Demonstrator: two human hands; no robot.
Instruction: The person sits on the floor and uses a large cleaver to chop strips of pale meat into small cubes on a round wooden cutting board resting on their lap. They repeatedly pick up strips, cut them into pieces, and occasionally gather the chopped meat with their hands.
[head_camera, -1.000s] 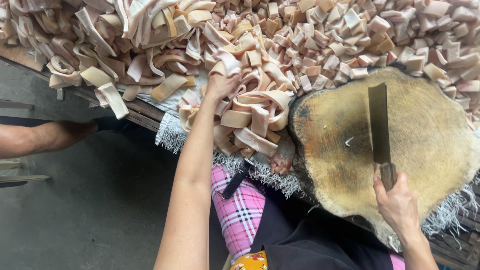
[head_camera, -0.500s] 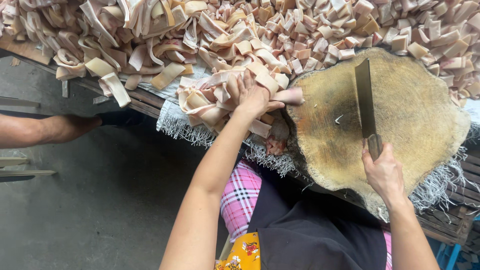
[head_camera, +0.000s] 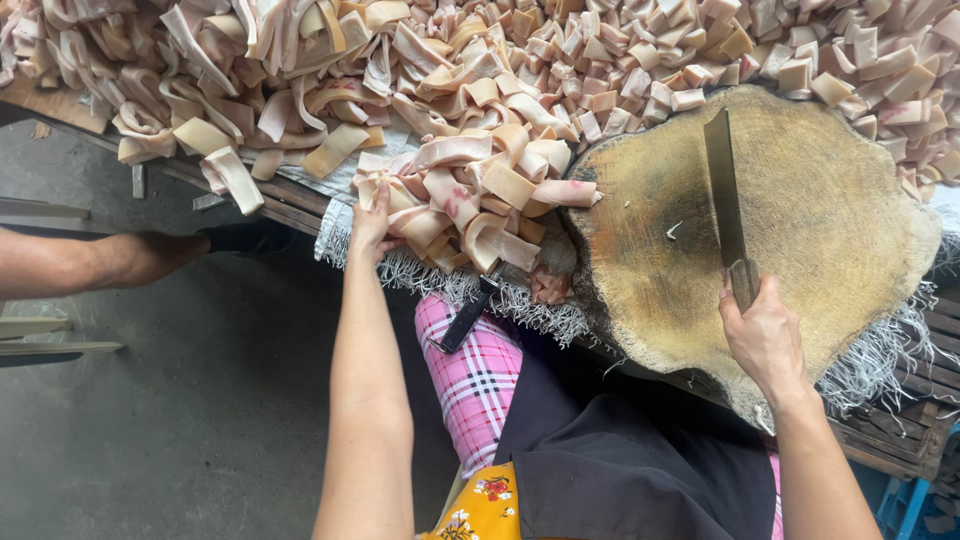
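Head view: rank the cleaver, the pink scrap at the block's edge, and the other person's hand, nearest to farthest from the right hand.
From the right hand:
1. Cleaver: held in it, blade flat on the wooden block.
2. Pink scrap: at the block's left edge.
3. Other person's hand: far left, below the table edge.

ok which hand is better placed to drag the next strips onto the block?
Probably left. The left hand already rests on the strips beside the wooden block, while the right hand grips the cleaver.
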